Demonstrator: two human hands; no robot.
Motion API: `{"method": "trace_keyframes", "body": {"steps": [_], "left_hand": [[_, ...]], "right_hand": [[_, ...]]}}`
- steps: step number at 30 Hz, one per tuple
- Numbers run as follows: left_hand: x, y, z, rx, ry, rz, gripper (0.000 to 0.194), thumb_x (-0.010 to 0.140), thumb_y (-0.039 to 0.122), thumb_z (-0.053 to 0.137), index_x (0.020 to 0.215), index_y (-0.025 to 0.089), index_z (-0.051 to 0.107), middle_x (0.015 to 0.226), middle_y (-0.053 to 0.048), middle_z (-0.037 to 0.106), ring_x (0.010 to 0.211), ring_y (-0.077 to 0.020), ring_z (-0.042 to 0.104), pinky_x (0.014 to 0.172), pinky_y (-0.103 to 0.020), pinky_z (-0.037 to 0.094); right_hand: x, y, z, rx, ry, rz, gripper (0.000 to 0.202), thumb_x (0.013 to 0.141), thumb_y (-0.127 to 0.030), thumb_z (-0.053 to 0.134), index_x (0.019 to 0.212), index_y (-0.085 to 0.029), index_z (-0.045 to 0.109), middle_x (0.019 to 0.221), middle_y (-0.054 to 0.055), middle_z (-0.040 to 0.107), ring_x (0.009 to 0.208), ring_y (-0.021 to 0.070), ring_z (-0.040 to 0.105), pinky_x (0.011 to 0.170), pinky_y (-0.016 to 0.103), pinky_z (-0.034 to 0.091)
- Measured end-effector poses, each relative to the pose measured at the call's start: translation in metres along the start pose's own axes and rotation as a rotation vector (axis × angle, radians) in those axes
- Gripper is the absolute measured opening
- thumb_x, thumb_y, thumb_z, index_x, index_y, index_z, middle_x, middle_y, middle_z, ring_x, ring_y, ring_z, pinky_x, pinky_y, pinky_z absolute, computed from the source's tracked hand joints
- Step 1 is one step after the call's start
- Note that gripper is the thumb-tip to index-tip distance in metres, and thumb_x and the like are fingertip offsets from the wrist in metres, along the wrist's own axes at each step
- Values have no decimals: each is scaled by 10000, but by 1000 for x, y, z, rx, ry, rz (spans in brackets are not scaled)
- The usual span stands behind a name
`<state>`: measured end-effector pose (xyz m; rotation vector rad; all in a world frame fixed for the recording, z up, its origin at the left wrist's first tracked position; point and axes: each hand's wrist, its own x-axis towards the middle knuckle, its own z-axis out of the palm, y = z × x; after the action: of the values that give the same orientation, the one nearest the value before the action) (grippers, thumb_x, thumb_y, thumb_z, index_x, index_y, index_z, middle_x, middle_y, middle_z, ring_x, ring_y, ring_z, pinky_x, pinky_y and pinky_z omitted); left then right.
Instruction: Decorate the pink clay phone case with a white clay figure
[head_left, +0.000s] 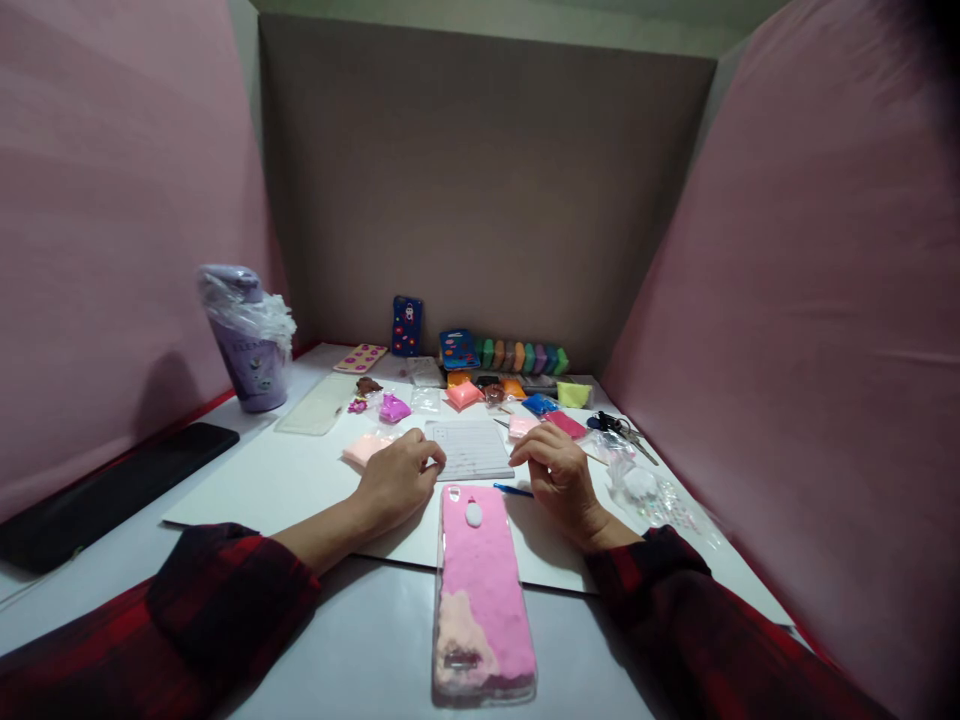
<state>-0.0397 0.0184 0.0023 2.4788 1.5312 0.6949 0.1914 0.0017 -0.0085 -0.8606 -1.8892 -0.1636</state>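
My left hand (pixel 399 474) rests at the left edge of a small lined notepad (pixel 471 450), thumb and forefinger curled together; whatever may be between them is hidden. On the pad's other side my right hand (pixel 561 476) hovers with loosely bent fingers, forefinger apart from the thumb, and nothing visible held. A blue pen-like tool (pixel 513 490) lies just beside it. Nearest to me is a clear phone case (pixel 484 590) covered in pink clay, with a peach patch at its lower left and a white oval near the top. A peach clay packet (pixel 366 449) lies beside my left hand.
A white board (pixel 300 490) covers the table. Behind stand decorated phone cases (pixel 407 325) and a row of coloured clay packs (pixel 521 356). Left are a purple bottle (pixel 251 350) and a black phone-like slab (pixel 127 490). Keys (pixel 619 428) and bead bags (pixel 660 500) lie right.
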Motion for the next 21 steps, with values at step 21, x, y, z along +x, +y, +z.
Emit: {"method": "trace_keyframes", "body": {"steps": [21], "left_hand": [[-2, -2, 2, -12, 27, 40, 162, 825, 199, 512, 824, 220, 673, 785, -4, 531, 727, -157, 543, 636, -267, 357]], "right_hand": [[-1, 2, 3, 52, 17, -22, 338, 693, 40, 419, 617, -197, 648, 655, 39, 638, 696, 190, 564, 634, 318, 464]]}}
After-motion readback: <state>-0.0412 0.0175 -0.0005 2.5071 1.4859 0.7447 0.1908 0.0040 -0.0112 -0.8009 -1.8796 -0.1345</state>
